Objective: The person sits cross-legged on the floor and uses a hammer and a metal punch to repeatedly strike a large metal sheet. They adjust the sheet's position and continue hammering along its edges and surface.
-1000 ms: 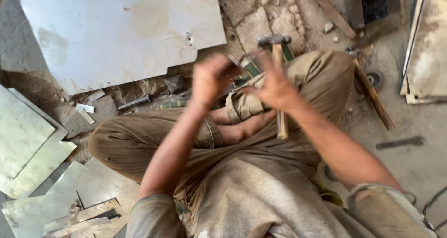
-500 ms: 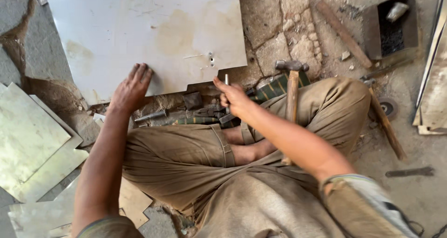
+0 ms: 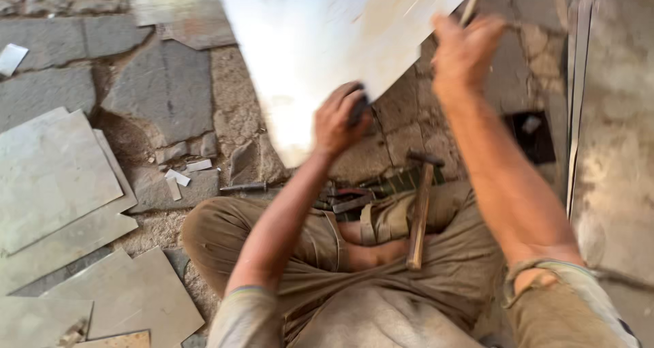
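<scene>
A large pale metal sheet (image 3: 320, 41) is tilted up off the stone floor in front of me. My left hand (image 3: 340, 120) grips its near edge. My right hand (image 3: 466, 52) is raised at the sheet's right edge and holds a thin pencil-like stick (image 3: 471, 4). A wooden-handled hammer (image 3: 419, 208) rests on my right thigh, its head pointing away from me. I sit cross-legged in brown trousers.
Cut metal sheets (image 3: 54, 178) lie stacked at the left on the stone floor (image 3: 150, 96). Small offcuts (image 3: 178, 178) and a chisel-like tool (image 3: 245, 186) lie by my left knee. More sheets (image 3: 613, 150) lean at the right, beside a dark box (image 3: 535, 137).
Both hands left my lap and the hammer, reached out to the big sheet, and have lifted its near edge up. The hammer now lies on my thigh.
</scene>
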